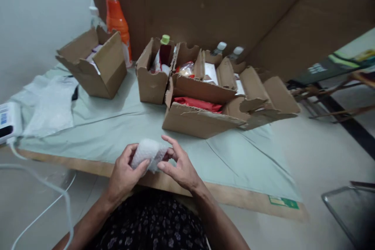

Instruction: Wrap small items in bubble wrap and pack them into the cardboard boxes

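A small bundle in clear bubble wrap (148, 153) is held just above the near edge of the table; what the wrap encloses is hidden. My left hand (126, 170) is closed around its left side, thumb across the front. At the right end of the bundle, my right hand (181, 166) has its thumb and curled fingers on the loose end of the wrap, with the index finger raised. Beyond my hands stands a long cardboard box (199, 123) with a red packet (197, 104) inside.
More open cardboard boxes (152, 88) hold packets and bottles. A separate box (102, 78) stands left, before an orange bottle (117, 17). Clear plastic wrap (52, 105) lies on the pale green cloth (117, 133). A white device (10, 121) with a cable sits at far left. Tall cardboard (193, 11) closes the back.
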Tool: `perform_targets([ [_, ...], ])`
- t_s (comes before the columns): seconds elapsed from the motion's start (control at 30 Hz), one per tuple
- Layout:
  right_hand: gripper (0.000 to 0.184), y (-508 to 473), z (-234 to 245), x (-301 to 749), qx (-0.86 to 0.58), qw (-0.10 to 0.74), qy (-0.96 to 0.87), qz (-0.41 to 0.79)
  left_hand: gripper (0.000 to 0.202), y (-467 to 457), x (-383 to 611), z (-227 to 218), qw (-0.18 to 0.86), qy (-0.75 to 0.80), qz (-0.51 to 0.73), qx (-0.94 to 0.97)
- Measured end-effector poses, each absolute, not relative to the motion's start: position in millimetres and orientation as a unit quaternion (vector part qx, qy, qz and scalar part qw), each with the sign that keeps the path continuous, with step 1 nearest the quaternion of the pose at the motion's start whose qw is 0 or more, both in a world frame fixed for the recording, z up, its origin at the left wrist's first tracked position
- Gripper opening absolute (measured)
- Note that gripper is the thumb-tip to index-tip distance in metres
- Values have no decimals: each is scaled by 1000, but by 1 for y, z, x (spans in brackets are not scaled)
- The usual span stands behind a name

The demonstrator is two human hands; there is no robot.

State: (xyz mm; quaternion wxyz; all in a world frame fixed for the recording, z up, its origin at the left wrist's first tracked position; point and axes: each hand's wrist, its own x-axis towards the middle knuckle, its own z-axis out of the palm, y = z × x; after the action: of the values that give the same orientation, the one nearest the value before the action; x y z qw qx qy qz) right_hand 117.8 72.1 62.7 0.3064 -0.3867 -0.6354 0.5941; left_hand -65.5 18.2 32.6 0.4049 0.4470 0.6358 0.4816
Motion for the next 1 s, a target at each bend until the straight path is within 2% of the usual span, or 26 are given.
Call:
perform_targets([
  [0.03,73,75,65,122,-389,288,-639,597,30,18,-63,34,350,644,470,492],
  [0.07,68,78,66,125,-396,272,-652,587,24,18,-60,35,309,639,465,529],
  [0.13,42,83,68,130,-414,268,-678,546,17,17,-56,36,283,608,465,578],
  [0.2,28,84,69,134,-424,295,-678,522,25,17,-54,38,323,578,466,586],
  [0.3,24,80,67,141,-428,322,-662,524,41,19,-57,40,428,554,448,557],
  [0.4,19,77,72,155,-439,306,-690,487,34,23,-57,40,494,547,411,536],
  [0.5,27,77,97,176,-430,288,-744,422,31,27,-52,41,521,522,388,552],
  [0.6,17,85,140,206,-396,295,-793,355,52,33,-50,41,548,449,420,567],
  [0.67,17,97,171,228,-407,366,-778,309,72,42,-50,42,546,393,475,568],
  [0.7,18,106,186,238,-421,414,-753,289,73,48,-50,42,525,381,498,575],
  [0.77,18,130,208,253,-440,496,-702,259,60,63,-47,45,434,412,520,609],
  [0.83,16,159,220,258,-439,519,-691,245,55,80,-40,51,290,486,518,642],
  [0.93,14,203,221,246,-429,451,-748,231,73,106,-24,63,119,542,508,659],
  [1.0,10,226,215,231,-427,381,-791,218,74,120,-15,69,82,535,511,668],
])
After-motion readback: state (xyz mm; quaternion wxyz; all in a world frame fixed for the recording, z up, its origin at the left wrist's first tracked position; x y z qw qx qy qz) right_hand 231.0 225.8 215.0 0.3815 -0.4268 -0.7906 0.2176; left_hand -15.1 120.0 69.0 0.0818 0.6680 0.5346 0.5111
